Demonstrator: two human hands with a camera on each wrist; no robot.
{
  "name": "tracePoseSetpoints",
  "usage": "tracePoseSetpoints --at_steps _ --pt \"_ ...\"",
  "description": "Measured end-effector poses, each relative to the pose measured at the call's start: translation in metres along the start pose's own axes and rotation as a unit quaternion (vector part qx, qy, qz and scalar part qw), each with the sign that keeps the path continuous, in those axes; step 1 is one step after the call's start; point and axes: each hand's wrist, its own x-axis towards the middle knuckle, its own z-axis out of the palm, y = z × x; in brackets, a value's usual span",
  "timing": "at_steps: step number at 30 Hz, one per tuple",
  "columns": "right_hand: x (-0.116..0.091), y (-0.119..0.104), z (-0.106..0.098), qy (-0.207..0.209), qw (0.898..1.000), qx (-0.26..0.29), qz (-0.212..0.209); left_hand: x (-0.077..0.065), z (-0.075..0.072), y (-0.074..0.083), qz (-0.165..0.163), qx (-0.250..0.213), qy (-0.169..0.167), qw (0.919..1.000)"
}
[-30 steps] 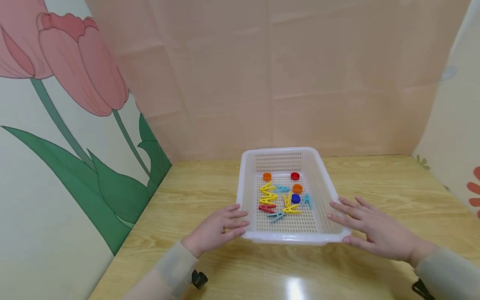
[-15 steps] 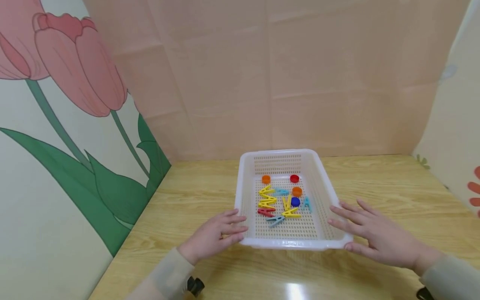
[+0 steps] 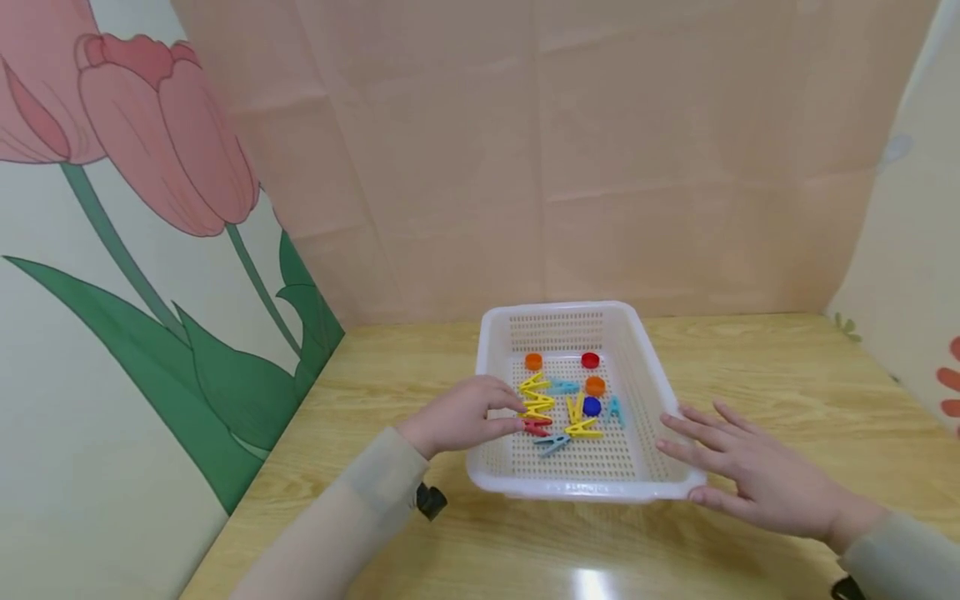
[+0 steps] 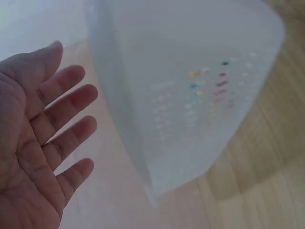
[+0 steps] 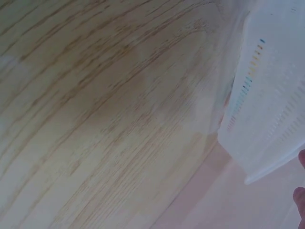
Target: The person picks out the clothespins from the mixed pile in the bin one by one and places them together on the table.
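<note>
A white perforated plastic basket (image 3: 577, 487) stands on the table with small items inside. My left hand (image 3: 465, 417) reaches over the basket's left rim, its fingertips overlapping a red clothespin (image 3: 537, 427) and yellow clothespins (image 3: 542, 400). The left wrist view shows this hand's fingers (image 4: 74, 102) loosely bent beside the basket wall, with nothing in them. At the right front corner, my right hand (image 3: 761, 471) has its spread fingers at the rim. Only fingertips (image 5: 299, 195) of it show in the right wrist view.
Also in the basket are light blue clothespins (image 3: 615, 410), a grey-blue clothespin (image 3: 552, 443), orange caps (image 3: 595, 386), a red cap (image 3: 590, 360) and a round blue piece (image 3: 592, 407). A wooden table (image 3: 390, 367) lies beneath; a covered wall (image 3: 540, 167) rises behind.
My left hand has left the basket's left side and moved up and right over the rim. The basket shifted slightly toward me earlier; my right hand stays at its corner.
</note>
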Motion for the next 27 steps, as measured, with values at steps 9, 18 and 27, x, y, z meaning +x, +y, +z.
tracePoseSetpoints --at_steps 9,18,27 --pt "0.000 -0.001 0.002 0.017 1.000 0.008 -0.003 0.049 -0.013 0.016 -0.031 0.010 -0.012 0.9994" --pt "0.000 -0.001 0.003 0.011 1.000 0.012 0.002 0.059 -0.017 0.014 -0.045 0.016 -0.028 0.9985" --pt "0.002 0.001 0.001 0.012 0.999 0.047 0.008 0.054 -0.022 0.007 -0.049 0.006 -0.041 0.9980"
